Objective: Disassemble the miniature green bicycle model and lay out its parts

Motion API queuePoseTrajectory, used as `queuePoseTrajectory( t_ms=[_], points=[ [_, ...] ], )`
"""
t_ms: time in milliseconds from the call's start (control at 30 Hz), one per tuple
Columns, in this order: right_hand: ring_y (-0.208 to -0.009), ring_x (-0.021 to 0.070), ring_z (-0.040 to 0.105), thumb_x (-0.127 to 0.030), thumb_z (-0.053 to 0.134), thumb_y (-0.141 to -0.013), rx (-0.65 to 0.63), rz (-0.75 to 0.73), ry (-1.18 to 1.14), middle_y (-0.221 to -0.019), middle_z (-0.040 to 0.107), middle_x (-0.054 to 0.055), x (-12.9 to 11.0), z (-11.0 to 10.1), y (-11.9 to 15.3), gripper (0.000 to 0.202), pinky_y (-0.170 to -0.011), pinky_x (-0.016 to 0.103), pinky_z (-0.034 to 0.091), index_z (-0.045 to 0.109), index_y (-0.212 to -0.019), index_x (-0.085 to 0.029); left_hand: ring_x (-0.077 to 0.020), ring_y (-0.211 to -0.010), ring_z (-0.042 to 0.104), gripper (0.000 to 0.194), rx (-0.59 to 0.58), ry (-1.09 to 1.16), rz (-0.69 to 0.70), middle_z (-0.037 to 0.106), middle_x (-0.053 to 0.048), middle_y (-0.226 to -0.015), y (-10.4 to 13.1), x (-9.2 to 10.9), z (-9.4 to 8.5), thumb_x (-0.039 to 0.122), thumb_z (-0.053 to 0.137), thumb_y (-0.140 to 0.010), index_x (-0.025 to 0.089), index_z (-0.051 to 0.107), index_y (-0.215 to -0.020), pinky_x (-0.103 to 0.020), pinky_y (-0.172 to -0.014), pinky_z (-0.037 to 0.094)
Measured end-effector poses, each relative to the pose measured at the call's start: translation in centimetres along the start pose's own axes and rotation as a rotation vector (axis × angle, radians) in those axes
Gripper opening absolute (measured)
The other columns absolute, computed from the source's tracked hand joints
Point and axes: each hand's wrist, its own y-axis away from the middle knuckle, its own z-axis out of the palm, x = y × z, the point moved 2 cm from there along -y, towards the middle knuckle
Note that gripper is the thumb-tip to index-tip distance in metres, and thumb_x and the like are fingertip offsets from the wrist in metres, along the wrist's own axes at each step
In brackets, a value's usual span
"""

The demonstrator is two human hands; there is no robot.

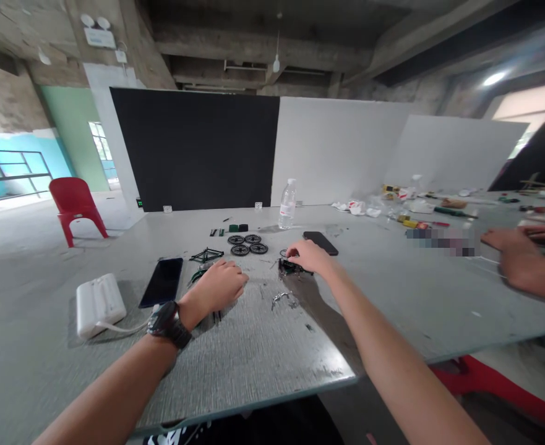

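My left hand point(219, 285) rests low over the table, palm down, with its fingers bent and their undersides hidden. Green curved parts point(198, 275) and a dark green frame point(207, 254) lie beside it. My right hand point(310, 256) reaches down to a small pile of dark parts point(291, 267), fingertips at its upper edge; whether it grips a piece is too small to tell. Several black spoked wheels point(240, 250) lie between and beyond the hands. Silvery small parts point(281, 299) are on the table nearer to me.
A blue-black phone point(161, 282) and white power bank point(99, 305) are at the left. Behind my right hand lie a dark phone point(321, 242) and an upright water bottle point(287, 205). Green and black pieces point(238, 228) sit farther back. Another person's arms point(532, 259) rest at the right.
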Motion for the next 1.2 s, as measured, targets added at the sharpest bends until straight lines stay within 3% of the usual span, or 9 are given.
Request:
queuePoseTrajectory(
  t_ms=[333, 567, 933, 1200],
  points=[
    [-0.092, 0.0217, 0.067, -0.028, 0.067, -0.084, 0.03, 0.011, 0.0, -0.095, 0.075, 0.005, 0.2, 0.0, 0.1, 0.014, -0.066, 0.029, 0.045, 0.075, -0.095, -0.027, -0.0232, -0.097, 0.062, 0.018, -0.005, 0.009, 0.007, 0.071, -0.004, -0.095, -0.1, 0.0, 0.3, 0.02, 0.053, -0.094, 0.022, 0.07, -0.1, -0.039, -0.086, 0.044],
    [-0.088, 0.0201, 0.067, -0.024, 0.067, -0.085, 0.044, -0.075, -0.048, -0.096, 0.076, 0.005, -1.0, -0.2, 0.0, 0.012, -0.069, 0.028, 0.044, 0.074, -0.095, -0.023, -0.0235, -0.097, 0.063, 0.022, -0.034, 0.027, 0.0, 0.072, -0.005, -0.097, -0.1, 0.0, 0.0, 0.02, 0.049, -0.095, 0.022, 0.07, -0.102, -0.04, -0.088, 0.045],
    [-0.085, 0.0206, 0.067, -0.032, 0.068, -0.084, 0.004, -0.107, -0.059, -0.093, 0.075, 0.006, -1.0, 1.1, -1.2, 0.015, -0.068, 0.029, 0.044, 0.075, -0.095, -0.024, -0.0244, -0.1, 0.063, 0.025, -0.043, 0.072, -0.005, 0.072, -0.005, -0.1, 0.1, -0.3, 0.5, 0.02, 0.048, -0.094, 0.021, 0.07, -0.106, -0.041, -0.09, 0.046],
    [-0.09, 0.0219, 0.067, -0.033, 0.064, -0.087, 0.026, -0.11, -0.054, -0.097, 0.076, 0.007, -1.1, 1.7, -1.8, 0.015, -0.074, 0.031, 0.045, 0.074, -0.095, -0.024, -0.0234, -0.099, 0.063, 0.025, -0.059, 0.087, 0.001, 0.072, -0.006, -0.099, 0.2, -0.1, -0.1, 0.019, 0.047, -0.095, 0.019, 0.071, -0.104, -0.039, -0.089, 0.046]
  ],
)
